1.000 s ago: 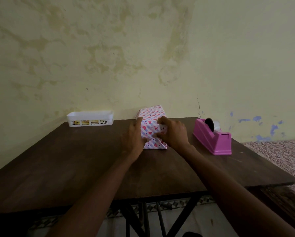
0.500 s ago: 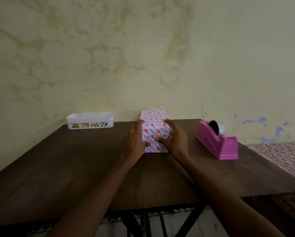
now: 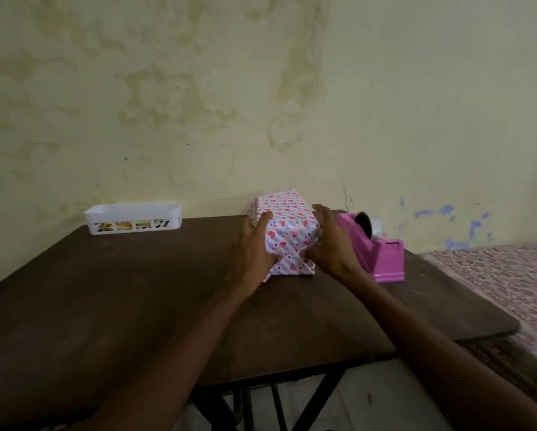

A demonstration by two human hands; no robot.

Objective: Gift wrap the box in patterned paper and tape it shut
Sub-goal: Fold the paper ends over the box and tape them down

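- Box [image 3: 287,227] in heart-patterned paper stands on the dark desk [image 3: 121,290], near its far edge by the wall.
- White tray [image 3: 133,217] sits at the far left, well apart from the box.
- Pink tape dispenser [image 3: 382,253] stands just right of the box.
- Left hand [image 3: 253,247]: grip spread, straight fingers against the box's left side, thumb on the folded near end.
- Right hand [image 3: 331,244]: grip apart, thumb touching that fold, fingers beside the right side.
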